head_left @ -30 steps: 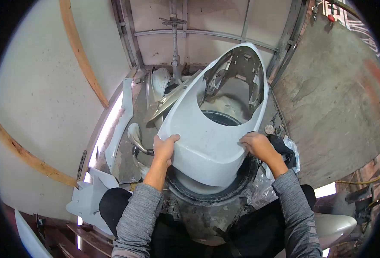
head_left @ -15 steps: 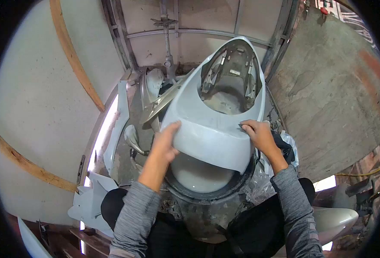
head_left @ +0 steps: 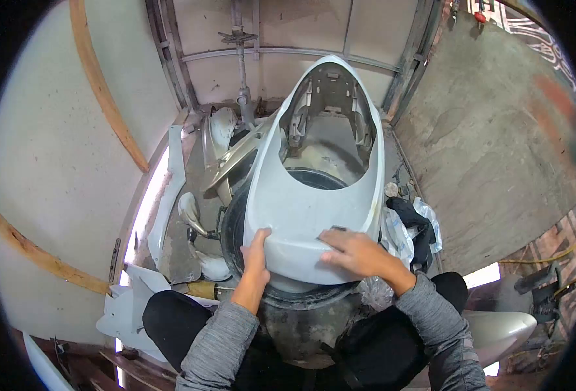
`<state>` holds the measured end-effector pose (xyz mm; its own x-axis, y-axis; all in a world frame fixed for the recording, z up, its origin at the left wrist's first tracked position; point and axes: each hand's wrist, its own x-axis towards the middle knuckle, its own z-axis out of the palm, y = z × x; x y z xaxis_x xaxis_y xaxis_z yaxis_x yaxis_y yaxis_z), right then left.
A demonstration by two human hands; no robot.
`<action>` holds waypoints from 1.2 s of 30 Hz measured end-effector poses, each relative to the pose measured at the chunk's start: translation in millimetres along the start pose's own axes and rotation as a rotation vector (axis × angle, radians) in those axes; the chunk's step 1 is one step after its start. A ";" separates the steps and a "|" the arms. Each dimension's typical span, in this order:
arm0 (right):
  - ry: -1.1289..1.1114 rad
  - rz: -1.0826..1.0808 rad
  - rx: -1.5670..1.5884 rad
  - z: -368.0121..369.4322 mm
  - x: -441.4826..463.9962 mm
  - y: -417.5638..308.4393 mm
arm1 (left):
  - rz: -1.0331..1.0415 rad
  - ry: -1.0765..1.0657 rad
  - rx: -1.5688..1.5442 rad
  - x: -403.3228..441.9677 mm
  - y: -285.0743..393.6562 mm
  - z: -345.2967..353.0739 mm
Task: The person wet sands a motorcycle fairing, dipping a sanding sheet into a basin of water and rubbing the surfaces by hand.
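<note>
A pale grey-white body panel (head_left: 301, 215) with a large oval opening lies over a round black tub (head_left: 232, 225) between the knees. My left hand (head_left: 256, 259) grips the panel's near left edge, thumb on top. On the near right part of the panel rests my right hand (head_left: 356, 253), its fingers bent together over a small dark flat piece (head_left: 338, 229) pressed to the surface. Most of that piece is hidden under the fingers. Through the opening show brackets on the panel's inner side and the tub's rim.
Mirrors (head_left: 189, 212) and other painted parts (head_left: 229, 159) lie left of the tub. Plastic and black bags (head_left: 421, 225) sit to its right. White pieces (head_left: 131, 309) stand by the left knee. A grey board (head_left: 490, 143) leans at right.
The panel has swung more upright in view and its near edge has come down towards me. My right hand has moved left and down across the panel; my left hand still holds the edge.
</note>
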<state>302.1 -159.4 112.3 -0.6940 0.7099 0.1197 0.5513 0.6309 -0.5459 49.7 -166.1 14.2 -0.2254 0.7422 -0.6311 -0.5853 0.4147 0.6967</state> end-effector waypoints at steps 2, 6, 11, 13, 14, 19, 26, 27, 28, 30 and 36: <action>-0.085 0.090 -0.034 -2.8 14.7 0.2 | 0.065 -0.080 -0.092 19.6 -19.6 -15.8; -0.254 0.303 -0.165 25.3 28.2 19.2 | 0.036 -0.175 -0.192 36.2 -45.8 -29.2; -0.137 0.047 -0.440 24.0 16.4 13.9 | -0.034 -0.160 -0.248 41.8 -39.8 -26.1; -0.129 0.017 -0.402 15.6 14.7 13.8 | -0.010 -0.143 -0.177 33.8 -23.9 -14.8; -0.129 0.019 -0.400 12.5 15.3 10.7 | 0.010 -0.128 -0.103 30.1 -17.3 -10.2; 0.005 -0.055 -0.268 -2.7 10.4 9.5 | 0.057 -0.089 -0.101 33.8 -1.1 17.9; -0.024 0.003 -0.185 -28.1 20.2 -4.3 | 0.040 -0.074 -0.074 30.0 19.4 37.8; -0.018 0.023 -0.187 -26.3 19.8 -2.5 | -0.005 -0.109 -0.173 34.4 24.8 36.0; -0.013 0.040 -0.183 -25.8 18.7 -2.7 | -0.029 -0.144 -0.170 47.0 25.0 33.7; 0.134 -0.075 -0.271 -28.8 18.9 -0.3 | -0.035 -0.127 -0.166 43.8 30.6 45.8; 0.061 0.033 -0.224 -63.7 17.6 12.6 | 0.046 -0.216 -0.177 23.9 54.7 87.3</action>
<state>326.3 -119.1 160.4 -0.6482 0.7448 0.1583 0.6670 0.6557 -0.3538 80.4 -79.7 67.0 -0.0947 0.8612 -0.4994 -0.7092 0.2937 0.6409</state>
